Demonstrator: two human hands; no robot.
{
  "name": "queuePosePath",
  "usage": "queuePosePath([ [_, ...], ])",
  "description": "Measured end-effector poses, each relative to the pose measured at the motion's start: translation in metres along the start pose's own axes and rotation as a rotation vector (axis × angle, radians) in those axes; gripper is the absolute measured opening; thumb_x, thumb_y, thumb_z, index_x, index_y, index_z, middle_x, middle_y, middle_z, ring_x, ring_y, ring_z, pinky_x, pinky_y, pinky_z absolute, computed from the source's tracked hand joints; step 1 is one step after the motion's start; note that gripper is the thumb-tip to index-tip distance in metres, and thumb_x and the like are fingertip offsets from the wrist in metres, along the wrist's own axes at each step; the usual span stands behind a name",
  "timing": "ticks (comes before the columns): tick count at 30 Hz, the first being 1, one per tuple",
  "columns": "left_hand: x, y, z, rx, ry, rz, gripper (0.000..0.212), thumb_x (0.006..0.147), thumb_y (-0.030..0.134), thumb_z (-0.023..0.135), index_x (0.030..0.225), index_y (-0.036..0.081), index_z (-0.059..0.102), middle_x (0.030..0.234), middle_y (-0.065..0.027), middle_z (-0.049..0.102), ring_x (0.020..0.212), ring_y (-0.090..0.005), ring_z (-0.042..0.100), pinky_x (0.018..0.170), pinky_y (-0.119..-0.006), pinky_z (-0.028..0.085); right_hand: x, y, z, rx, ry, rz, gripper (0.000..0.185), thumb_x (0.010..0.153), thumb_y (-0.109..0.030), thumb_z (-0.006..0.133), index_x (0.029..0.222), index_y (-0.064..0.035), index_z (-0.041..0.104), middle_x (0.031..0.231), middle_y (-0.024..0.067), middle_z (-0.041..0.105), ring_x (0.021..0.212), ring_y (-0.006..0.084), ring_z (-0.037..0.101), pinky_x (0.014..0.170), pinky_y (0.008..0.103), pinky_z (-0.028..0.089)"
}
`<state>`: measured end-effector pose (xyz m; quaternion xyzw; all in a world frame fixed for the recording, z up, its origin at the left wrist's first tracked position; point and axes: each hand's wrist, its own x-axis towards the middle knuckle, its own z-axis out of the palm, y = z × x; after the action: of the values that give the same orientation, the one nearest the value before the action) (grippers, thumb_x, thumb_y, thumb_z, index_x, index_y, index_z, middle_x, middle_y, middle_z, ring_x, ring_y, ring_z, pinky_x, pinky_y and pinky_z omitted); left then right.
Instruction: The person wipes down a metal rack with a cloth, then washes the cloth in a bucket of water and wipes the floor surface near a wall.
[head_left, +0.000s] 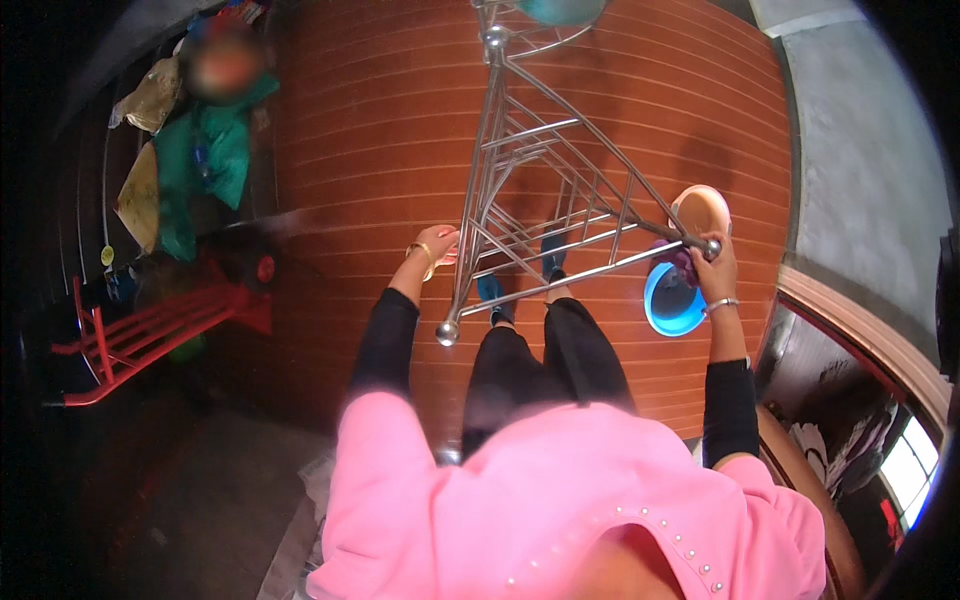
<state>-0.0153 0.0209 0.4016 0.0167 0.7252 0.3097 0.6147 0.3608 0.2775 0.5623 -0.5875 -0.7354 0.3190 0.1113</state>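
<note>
A triangular stand of shiny tubular metal (577, 255) rises in front of me, with round ball ends at its corners. My left hand (442, 244), a gold-coloured bangle at its wrist, grips the left tubes; the rails partly hide its fingers. At the right corner, my right hand (716, 270) holds a purple cloth (679, 259) against the rail, close to the ball end (712, 247). Below this hand a blue-rimmed basin (675, 311) with dark contents stands on the floor. A pale round tub (701, 208) is just beyond it, partly behind the rail.
Reddish-brown planked floor (360, 150) lies around the stand. A red metal hand truck (165, 322) is at left, below green bags (176, 180). A teal bowl (562, 9) shows at the top edge. A grey wall (862, 157) and a doorway trim (855, 322) bound the right.
</note>
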Motion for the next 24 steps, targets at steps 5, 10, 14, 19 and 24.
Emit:
queuePosePath([
  [5, -0.055, -0.023, -0.008, -0.243, -0.004, -0.001, 0.033, 0.082, 0.025, 0.058, 0.110, 0.008, 0.051, 0.091, -0.0051, 0.058, 0.076, -0.0176, 0.058, 0.067, -0.033, 0.051, -0.001, -0.003, 0.003, -0.034, 0.059, -0.011, 0.029, 0.070, -0.007, 0.064, 0.094, -0.0034, 0.048, 0.077, 0.0094, 0.057, 0.070, 0.0183, 0.058, 0.065, 0.0296, 0.047],
  [10, -0.074, -0.045, -0.005, -0.228, -0.048, -0.027, 0.023, 0.084, 0.023, 0.055, 0.103, 0.011, 0.053, 0.088, -0.0039, 0.059, 0.075, -0.0167, 0.058, 0.066, -0.034, 0.051, 0.002, 0.012, 0.011, -0.039, 0.131, -0.039, 0.030, 0.065, -0.006, 0.068, 0.091, -0.0046, 0.051, 0.085, 0.0105, 0.055, 0.076, 0.0219, 0.056, 0.069, 0.0313, 0.046],
  [14, -0.068, -0.040, 0.001, -0.200, 0.014, -0.025, 0.019, 0.085, 0.021, 0.053, 0.101, 0.010, 0.054, 0.085, -0.0038, 0.059, 0.074, -0.0170, 0.059, 0.065, -0.034, 0.052, 0.008, 0.033, 0.015, -0.007, 0.132, -0.042, 0.032, 0.065, -0.006, 0.068, 0.092, -0.0043, 0.051, 0.084, 0.0099, 0.056, 0.076, 0.0193, 0.055, 0.070, 0.0299, 0.045],
  [19, -0.054, -0.074, -0.010, -0.224, 0.012, -0.026, 0.031, 0.085, 0.025, 0.054, 0.110, 0.008, 0.050, 0.094, -0.0051, 0.059, 0.079, -0.0168, 0.058, 0.066, -0.032, 0.050, 0.001, 0.017, 0.017, -0.051, 0.118, -0.040, 0.033, 0.066, -0.007, 0.068, 0.094, -0.0036, 0.051, 0.081, 0.0081, 0.057, 0.075, 0.0179, 0.056, 0.069, 0.0292, 0.046],
  [24, -0.062, -0.112, -0.014, -0.261, 0.099, -0.081, 0.018, 0.084, 0.022, 0.051, 0.098, 0.010, 0.054, 0.083, -0.0025, 0.058, 0.068, -0.0144, 0.058, 0.059, -0.031, 0.051, 0.007, 0.025, 0.013, -0.138, 0.118, -0.050, 0.034, 0.065, -0.010, 0.069, 0.093, -0.0044, 0.051, 0.085, 0.0113, 0.058, 0.078, 0.0222, 0.058, 0.072, 0.0324, 0.046],
])
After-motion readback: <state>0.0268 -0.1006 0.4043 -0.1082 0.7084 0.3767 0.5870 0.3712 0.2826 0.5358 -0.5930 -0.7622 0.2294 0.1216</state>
